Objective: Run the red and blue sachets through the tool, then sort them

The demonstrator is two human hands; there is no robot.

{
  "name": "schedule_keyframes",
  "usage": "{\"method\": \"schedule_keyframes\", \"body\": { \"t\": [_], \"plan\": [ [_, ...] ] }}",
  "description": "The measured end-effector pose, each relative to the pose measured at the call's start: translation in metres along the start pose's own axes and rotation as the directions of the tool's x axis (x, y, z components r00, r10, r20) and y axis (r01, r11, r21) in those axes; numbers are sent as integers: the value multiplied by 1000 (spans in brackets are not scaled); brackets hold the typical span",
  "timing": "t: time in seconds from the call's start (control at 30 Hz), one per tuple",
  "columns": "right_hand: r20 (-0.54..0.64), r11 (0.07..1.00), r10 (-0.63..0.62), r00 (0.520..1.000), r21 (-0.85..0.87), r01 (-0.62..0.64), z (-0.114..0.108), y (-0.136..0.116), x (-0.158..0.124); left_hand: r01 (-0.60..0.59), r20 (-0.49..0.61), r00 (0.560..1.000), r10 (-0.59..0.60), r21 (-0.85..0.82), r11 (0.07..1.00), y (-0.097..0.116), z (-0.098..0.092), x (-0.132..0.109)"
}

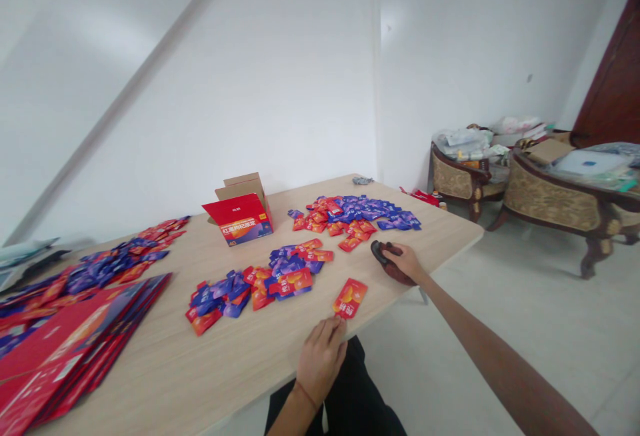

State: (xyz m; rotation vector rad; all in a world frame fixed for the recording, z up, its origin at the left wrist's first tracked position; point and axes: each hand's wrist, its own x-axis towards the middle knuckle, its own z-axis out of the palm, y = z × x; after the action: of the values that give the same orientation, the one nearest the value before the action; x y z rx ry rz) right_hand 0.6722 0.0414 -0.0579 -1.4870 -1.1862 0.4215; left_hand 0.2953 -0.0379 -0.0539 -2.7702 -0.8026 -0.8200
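My left hand (321, 356) is at the table's front edge, its fingers closed on the narrow end of a red sachet (351, 297) with an orange fruit print. The sachet's wide part points away from me over the tabletop. Further right, my right hand (404, 263) has its fingers wrapped round a dark rounded object (382, 253), black on top and brownish lower down; its kind is unclear. Beyond my hands lies a heap of purple and red sachets (367, 209). To the left of the held sachet are smaller heaps of the same sachets (293, 281).
An open red carton (245, 219) stands towards the back of the table (200, 376). Flattened red cartons (85, 336) are stacked at the left, before more sachets (105, 266). A grey crumpled item (363, 181) lies at the far corner. Laden armchairs (560, 189) stand at right.
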Motion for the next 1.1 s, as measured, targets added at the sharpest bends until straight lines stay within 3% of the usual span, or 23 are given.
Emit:
{"method": "schedule_keyframes", "body": {
  "t": [1.1],
  "plan": [
    [-23, 999, -27, 999, 17, 27, 2, 18, 5, 16, 46, 999, -16, 0, 1000, -1, 3, -2]
  ]
}}
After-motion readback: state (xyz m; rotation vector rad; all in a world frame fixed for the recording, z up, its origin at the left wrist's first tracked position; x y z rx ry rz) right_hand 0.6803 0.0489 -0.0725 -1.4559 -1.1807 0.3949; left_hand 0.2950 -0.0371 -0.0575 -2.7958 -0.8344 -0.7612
